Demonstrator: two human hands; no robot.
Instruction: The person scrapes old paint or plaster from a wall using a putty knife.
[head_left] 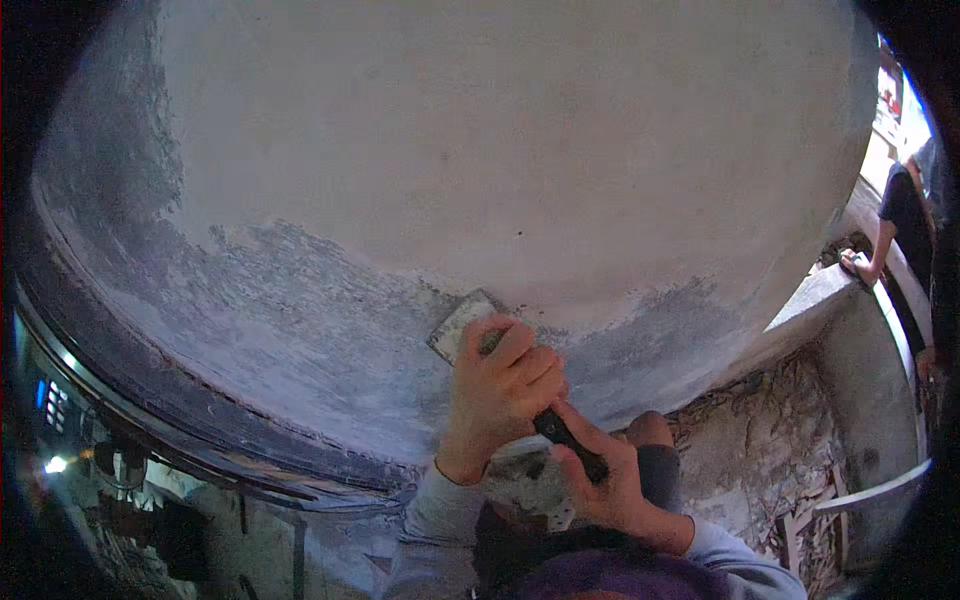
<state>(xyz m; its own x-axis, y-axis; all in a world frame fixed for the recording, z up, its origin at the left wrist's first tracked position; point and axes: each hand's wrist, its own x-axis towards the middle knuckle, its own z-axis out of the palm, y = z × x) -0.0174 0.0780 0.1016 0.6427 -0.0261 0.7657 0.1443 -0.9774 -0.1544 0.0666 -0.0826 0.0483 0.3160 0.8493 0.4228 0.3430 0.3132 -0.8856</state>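
Left grip (510,378) and right grip (612,480) both wrapped round scraper (568,438). Blade (450,330) looks set against big pale surface (510,150), by rough grey patch (310,280). I think blade might slip if pushed too hard, gouging surface.

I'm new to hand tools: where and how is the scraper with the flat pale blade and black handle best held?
Probably by the black handle, approached from the lower right: it slants that way from the flat pale blade. The bare left hand wraps near the blade, the bare right hand the handle's lower end.
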